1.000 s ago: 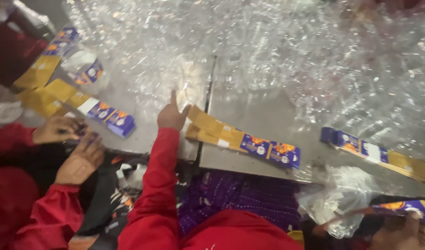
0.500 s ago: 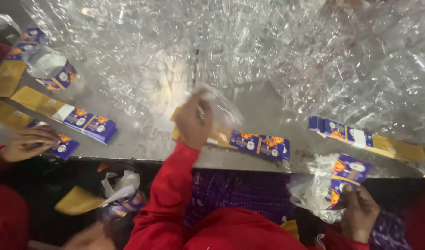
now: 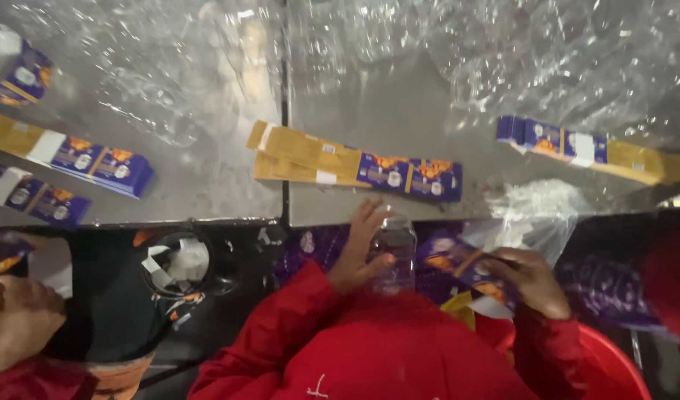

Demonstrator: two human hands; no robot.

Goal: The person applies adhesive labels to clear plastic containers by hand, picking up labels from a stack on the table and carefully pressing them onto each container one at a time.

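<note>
Hands meet close to the chest, below the near edge of the grey table (image 3: 206, 200). The left hand (image 3: 358, 252) wraps a clear plastic bottle (image 3: 395, 252), fingers spread around its side and thumb pressed on, holding it upright, which leaves its wall bare toward the other hand. At three o'clock from the bottle, the right hand (image 3: 532, 281) pinches a purple and orange label sleeve (image 3: 466, 270) between thumb and fingers, one end angled toward the bottle. At twelve o'clock from the hands, a flat strip of yellow and purple labels (image 3: 354, 163) lies along the table edge within easy reach; similar strips lie at nine o'clock (image 3: 81, 159) and two o'clock (image 3: 577, 148). Beyond them a heap of clear empty bottles (image 3: 503, 52) covers the far side. Another person's arm (image 3: 18, 326) shows at eight o'clock.
</note>
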